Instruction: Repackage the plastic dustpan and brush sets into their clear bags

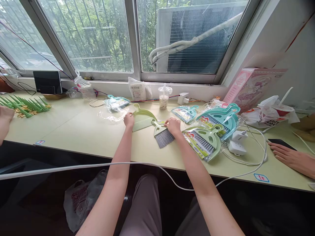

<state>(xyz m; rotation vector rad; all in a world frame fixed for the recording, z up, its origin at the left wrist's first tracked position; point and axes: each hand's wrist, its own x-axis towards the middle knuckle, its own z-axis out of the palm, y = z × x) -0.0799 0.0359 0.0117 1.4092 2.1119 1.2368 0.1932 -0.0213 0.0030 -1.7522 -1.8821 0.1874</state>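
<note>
My left hand (pixel 129 120) is closed on the left edge of a light green dustpan (pixel 143 120), near its handle, which points toward the window. My right hand (pixel 173 126) grips a small green hand brush (pixel 162 135) by its upper right side. The brush's grey bristles face me, and its left end meets the dustpan's right edge. A bit of a yellow-green label shows behind the brush by my right fingers. Just right of that hand lies a wrapped green brush-and-dustpan set (pixel 205 141), with wrapped teal sets (pixel 219 119) behind it.
A smaller teal set (pixel 185 113) and a lidded cup (pixel 164 97) stand toward the window. Another teal set (pixel 118 102) lies beside crumpled clear plastic (pixel 112 116). A white cable (pixel 98 166) crosses before my forearms. Other people's hands rest at far left (pixel 5 119) and right (pixel 291 161).
</note>
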